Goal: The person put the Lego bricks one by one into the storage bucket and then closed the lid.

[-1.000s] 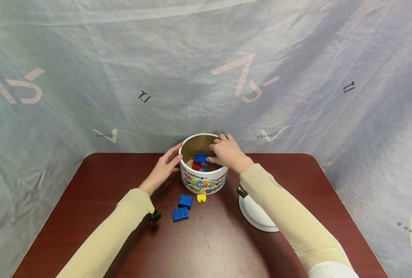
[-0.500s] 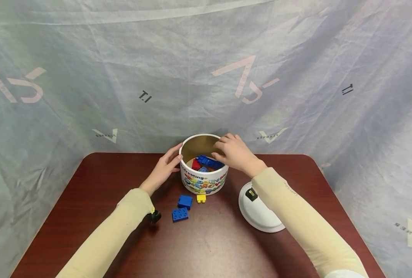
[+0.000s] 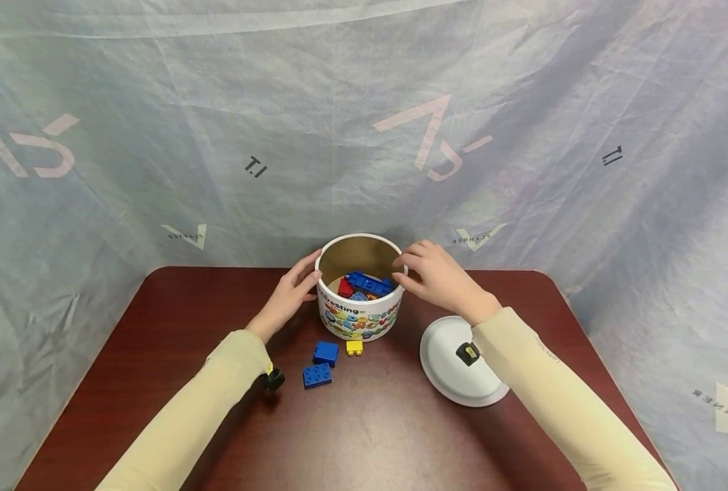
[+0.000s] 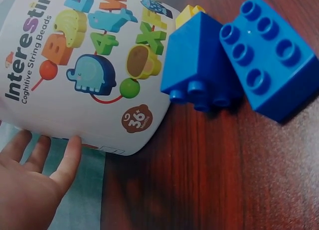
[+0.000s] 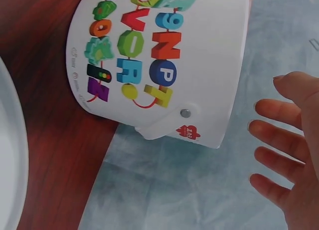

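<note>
A round white bucket printed with colourful letters and animals stands upright near the table's back edge. Inside lie a long blue block piece and a red block, among others partly hidden. My left hand touches the bucket's left side with its fingers extended. Just off the right rim is my right hand, its fingers spread and nothing in them; the right wrist view shows a gap between fingertips and bucket. In front of the bucket sit two blue bricks and a small yellow brick.
A white round lid lies on the dark red-brown table, to the right of the bucket and below my right forearm. A grey cloth curtain hangs close behind the table's back edge.
My right hand has come out of the bucket and moved right, past the rim. More of the blocks inside and of the lid now shows. The left hand stays on the bucket.
</note>
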Demonstrator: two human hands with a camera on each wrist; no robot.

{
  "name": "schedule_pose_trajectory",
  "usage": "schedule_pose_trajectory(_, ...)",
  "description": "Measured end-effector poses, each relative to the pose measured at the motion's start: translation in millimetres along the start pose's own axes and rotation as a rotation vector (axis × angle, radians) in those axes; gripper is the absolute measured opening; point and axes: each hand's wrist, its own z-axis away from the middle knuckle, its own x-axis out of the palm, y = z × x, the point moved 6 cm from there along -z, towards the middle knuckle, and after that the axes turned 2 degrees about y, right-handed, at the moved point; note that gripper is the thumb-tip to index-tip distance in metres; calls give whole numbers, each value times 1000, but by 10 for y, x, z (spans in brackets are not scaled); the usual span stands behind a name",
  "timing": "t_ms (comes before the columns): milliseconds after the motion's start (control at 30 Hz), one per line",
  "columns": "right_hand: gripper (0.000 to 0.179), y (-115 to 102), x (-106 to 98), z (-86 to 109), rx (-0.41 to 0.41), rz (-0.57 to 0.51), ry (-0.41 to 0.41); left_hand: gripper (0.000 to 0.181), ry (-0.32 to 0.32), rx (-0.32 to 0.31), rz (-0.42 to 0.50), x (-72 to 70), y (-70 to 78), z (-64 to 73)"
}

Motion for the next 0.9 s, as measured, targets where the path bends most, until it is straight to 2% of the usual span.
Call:
schedule_pose_trajectory(300,21,-160,-27,234,-57,-36,55,57,3,8,-13,-7,-52,-13)
schedule_pose_trajectory(533,19,-349,23,373,-125,-52,59,57,-7,-7,-6,-16,-58,-27)
schedule_pose_trajectory(700,22,-459,146,473,-149,-65,33,57,-22,-20,5,-40,-36,-17)
schedule_pose_trajectory(900,23,-562,412,603,-155,-79,-28,58,-27,-28,-5,-25,-48,-28)
